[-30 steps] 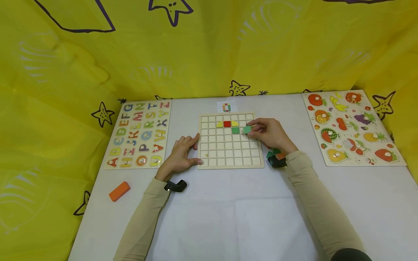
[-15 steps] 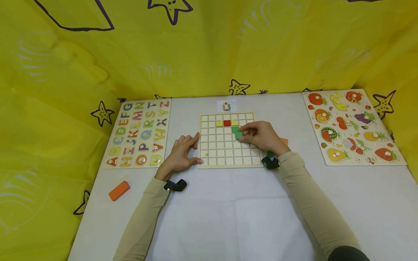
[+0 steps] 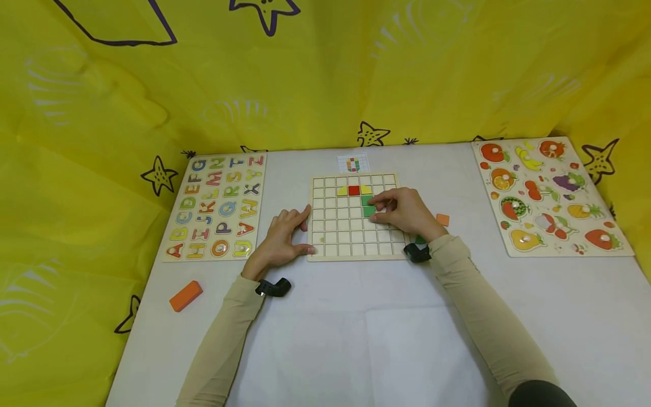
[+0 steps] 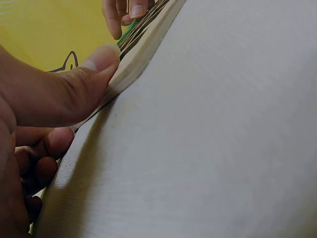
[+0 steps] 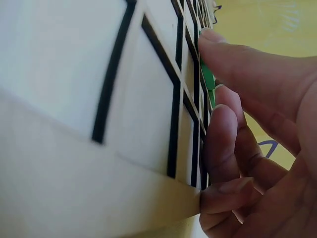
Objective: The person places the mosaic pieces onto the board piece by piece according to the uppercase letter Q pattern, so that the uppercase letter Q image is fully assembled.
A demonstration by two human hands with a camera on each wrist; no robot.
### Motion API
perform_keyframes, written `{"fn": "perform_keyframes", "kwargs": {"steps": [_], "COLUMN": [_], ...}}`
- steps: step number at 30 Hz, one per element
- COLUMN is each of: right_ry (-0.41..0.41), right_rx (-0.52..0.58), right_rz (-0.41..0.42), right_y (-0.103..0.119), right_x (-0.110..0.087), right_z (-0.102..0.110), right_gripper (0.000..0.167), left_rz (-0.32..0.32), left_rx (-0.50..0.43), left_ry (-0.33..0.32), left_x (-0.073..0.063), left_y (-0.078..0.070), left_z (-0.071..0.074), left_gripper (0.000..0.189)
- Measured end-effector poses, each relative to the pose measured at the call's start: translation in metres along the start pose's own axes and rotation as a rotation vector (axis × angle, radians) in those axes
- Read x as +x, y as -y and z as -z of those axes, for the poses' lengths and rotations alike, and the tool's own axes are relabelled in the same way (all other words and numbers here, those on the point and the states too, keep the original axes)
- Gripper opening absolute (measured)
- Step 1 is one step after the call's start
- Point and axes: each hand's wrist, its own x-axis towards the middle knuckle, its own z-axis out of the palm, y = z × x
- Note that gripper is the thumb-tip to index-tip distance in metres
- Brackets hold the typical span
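Observation:
A square wooden grid board [image 3: 343, 226] lies on the white table. My left hand [image 3: 280, 240] rests against its left side, the thumb [image 4: 101, 59] on the near corner and the other fingers beside the edge. My right hand [image 3: 406, 212] is over the board's right part, thumb and index finger at a green square tile [image 3: 368, 211]. That tile lies in a cell just below another green tile [image 3: 366, 200]. Above are a red square tile [image 3: 354, 190] and two yellow pieces with curved edges, one on each side. In the right wrist view the thumb [image 5: 223, 54] touches green.
A small pattern card [image 3: 353, 164] lies behind the board. An alphabet puzzle [image 3: 216, 206] is at left, a fruit puzzle [image 3: 551, 195] at right. An orange block [image 3: 186, 295] sits front left. An orange tile [image 3: 443, 219] and green pieces [image 3: 420, 239] lie by the right wrist.
My right hand has brought the green tile leftward from the board's right side into the cell under the other green tile. The left hand has stayed at the board's left edge.

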Motion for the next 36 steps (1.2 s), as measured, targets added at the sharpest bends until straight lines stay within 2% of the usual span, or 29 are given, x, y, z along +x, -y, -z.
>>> {"fn": "perform_keyframes", "kwargs": {"steps": [11, 24, 30, 36], "right_ry": [0.005, -0.002, -0.048, -0.074], "right_rx": [-0.013, -0.001, 0.008, -0.028], "right_rz": [-0.012, -0.008, -0.006, -0.090], "right_y": [-0.001, -0.002, -0.010, -0.021], "right_x": [0.002, 0.003, -0.006, -0.021], "right_z": [-0.002, -0.002, 0.014, 0.043], "right_gripper": [0.024, 0.024, 0.026, 0.026], "left_rz": [0.003, 0.013, 0.010, 0.009], "left_rx": [0.008, -0.004, 0.002, 0.010], "left_ry": [-0.004, -0.002, 0.003, -0.002], "left_x": [-0.001, 0.000, -0.001, -0.001], "left_y": [-0.001, 0.000, -0.002, -0.004], "left_z": [0.001, 0.000, 0.000, 0.001], "left_gripper": [0.100, 0.102, 0.101, 0.100]}}
